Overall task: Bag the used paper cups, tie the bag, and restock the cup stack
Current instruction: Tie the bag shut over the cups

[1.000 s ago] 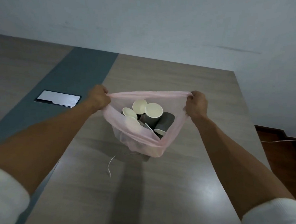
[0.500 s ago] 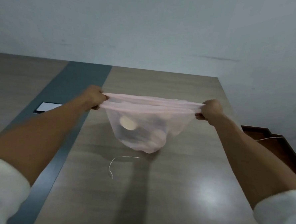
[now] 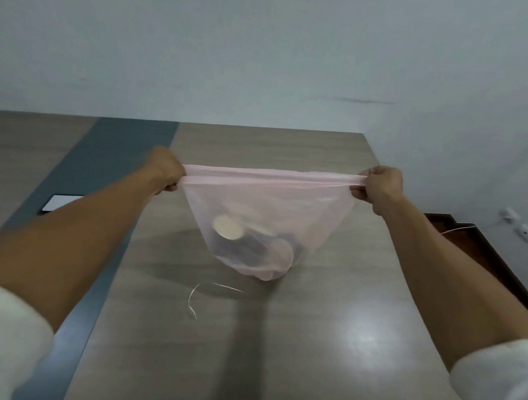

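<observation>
Your left hand [image 3: 165,170] and your right hand [image 3: 381,185] are each clamped on one end of the mouth of a thin, translucent pink plastic bag [image 3: 264,218], pulling it into a flat, taut band between them. The bag hangs as a soft pouch over the wood-grain worktop [image 3: 326,327]; whether its bottom touches the surface is hard to tell. Inside, low in the pouch, lie the used paper cups [image 3: 241,238]: dark-walled cylinders with pale cream interiors, tumbled on their sides and blurred by the film.

What could go wrong: the film looks very thin, so pulling the ends harder could tear it at your fists. Letting one end slip would open the mouth and spill the cups. Tying with too little slack could leave a weak knot.

Just in front of the bag, on the near side, a thin pale string [image 3: 194,300] curls on the glossy surface. Left of the bag, a dark grey band [image 3: 102,190] runs along the worktop. No fresh cup stack is visible.
</observation>
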Demonstrator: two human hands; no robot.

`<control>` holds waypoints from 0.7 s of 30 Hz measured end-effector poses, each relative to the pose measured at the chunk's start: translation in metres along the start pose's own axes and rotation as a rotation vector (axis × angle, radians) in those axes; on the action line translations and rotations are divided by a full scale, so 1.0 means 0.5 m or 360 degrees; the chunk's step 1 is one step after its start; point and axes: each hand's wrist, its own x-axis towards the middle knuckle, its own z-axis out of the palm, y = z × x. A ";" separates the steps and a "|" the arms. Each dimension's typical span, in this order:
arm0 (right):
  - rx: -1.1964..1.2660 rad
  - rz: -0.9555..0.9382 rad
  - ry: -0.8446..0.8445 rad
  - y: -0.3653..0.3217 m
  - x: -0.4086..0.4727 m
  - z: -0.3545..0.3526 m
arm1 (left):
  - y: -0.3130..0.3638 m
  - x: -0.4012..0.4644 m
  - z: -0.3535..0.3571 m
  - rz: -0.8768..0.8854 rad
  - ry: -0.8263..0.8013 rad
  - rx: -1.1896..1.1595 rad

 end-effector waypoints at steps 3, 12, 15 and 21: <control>-0.0012 0.0010 -0.0047 -0.010 0.009 -0.018 | 0.019 -0.008 -0.018 -0.0148 -0.0314 -0.0227; -0.0273 -0.0120 -0.0249 -0.002 0.024 -0.037 | 0.006 0.000 -0.049 -0.0288 -0.0969 -0.1225; -0.0823 -0.0454 -0.0481 0.033 0.014 -0.046 | -0.024 0.008 -0.034 -0.0029 -0.0860 -0.0947; -0.0492 -0.0699 -0.0235 -0.004 0.030 -0.041 | -0.001 0.016 -0.037 0.0281 -0.0341 -0.0801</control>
